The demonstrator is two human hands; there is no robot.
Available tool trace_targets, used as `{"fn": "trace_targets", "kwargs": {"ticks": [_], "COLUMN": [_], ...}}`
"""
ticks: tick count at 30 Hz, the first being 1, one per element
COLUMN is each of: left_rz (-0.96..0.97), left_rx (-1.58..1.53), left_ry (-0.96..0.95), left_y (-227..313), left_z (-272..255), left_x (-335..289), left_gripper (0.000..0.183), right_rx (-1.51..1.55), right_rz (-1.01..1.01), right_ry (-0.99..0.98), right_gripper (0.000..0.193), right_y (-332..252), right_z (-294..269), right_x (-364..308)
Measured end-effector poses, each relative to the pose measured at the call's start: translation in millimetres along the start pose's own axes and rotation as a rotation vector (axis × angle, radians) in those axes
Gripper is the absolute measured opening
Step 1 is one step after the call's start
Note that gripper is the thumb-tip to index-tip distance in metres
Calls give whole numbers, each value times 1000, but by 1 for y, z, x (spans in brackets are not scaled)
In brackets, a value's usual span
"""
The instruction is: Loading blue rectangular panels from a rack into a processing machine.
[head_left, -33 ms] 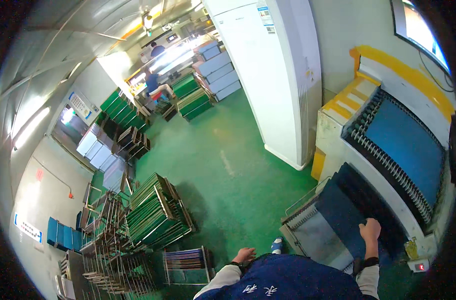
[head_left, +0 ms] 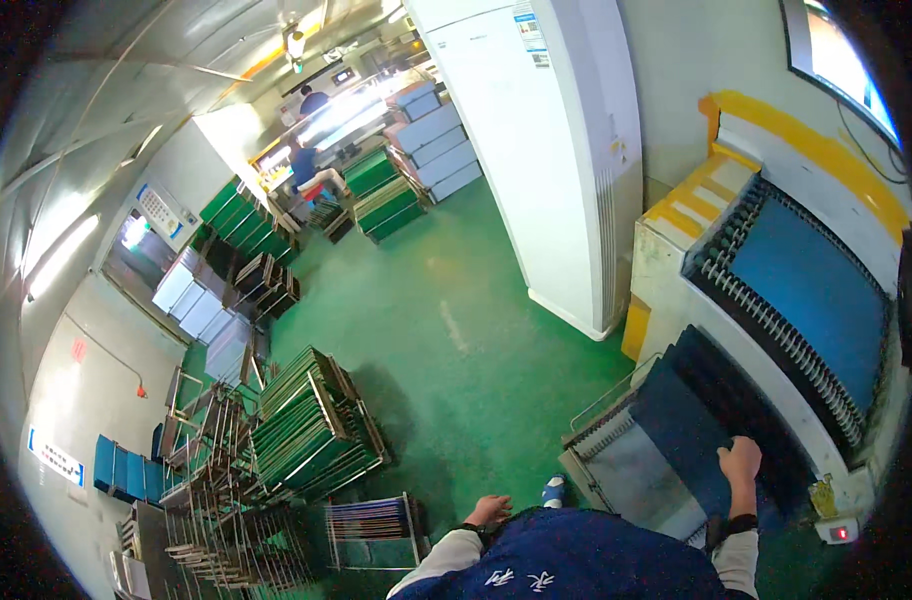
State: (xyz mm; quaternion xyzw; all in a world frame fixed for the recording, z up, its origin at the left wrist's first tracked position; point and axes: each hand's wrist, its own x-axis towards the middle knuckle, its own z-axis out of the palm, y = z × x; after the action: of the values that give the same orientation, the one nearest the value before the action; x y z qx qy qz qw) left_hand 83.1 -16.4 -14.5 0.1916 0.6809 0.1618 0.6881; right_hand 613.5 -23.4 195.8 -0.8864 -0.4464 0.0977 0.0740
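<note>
Right hand (head_left: 741, 460) at the right edge of a dark panel (head_left: 666, 425), fingers curled; whether they grasp it cannot be told. The panel overlaps the right edge of a grey roller bed (head_left: 631, 475). Left hand (head_left: 491, 510) is released, fingers loosely bent.

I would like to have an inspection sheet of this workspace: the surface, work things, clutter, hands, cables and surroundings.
Surface: green floor, with a pale streak.
Work things: dark panel, overlapping a low grey roller unit in view.
Clutter: rack of green panels and metal racks, at the left.
Left hand: nothing seen in it.
Right hand: at the dark panel; firmness of grip cannot be told.
Cables: dark cable on the right wall; thin cable on the left wall.
Surroundings: tall white cabinet, large machine, seated person farther away.
</note>
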Motion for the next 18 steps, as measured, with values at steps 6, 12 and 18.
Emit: {"fn": "trace_targets", "kwargs": {"ticks": [6,12,18], "left_rz": [54,7,27], "left_rx": [-72,-108,-84], "left_ry": [-16,-12,-18], "left_y": [5,9,0], "left_z": [4,7,-1], "left_x": [-2,-3,9], "left_gripper": [29,31,34], "right_rx": [8,-4,-39], "right_rz": [38,26,36], "right_ry": [-19,33,-71], "right_gripper": [40,28,37], "right_y": [-6,2,4], "right_z": [-7,2,3], "right_x": [-1,4,9]}}
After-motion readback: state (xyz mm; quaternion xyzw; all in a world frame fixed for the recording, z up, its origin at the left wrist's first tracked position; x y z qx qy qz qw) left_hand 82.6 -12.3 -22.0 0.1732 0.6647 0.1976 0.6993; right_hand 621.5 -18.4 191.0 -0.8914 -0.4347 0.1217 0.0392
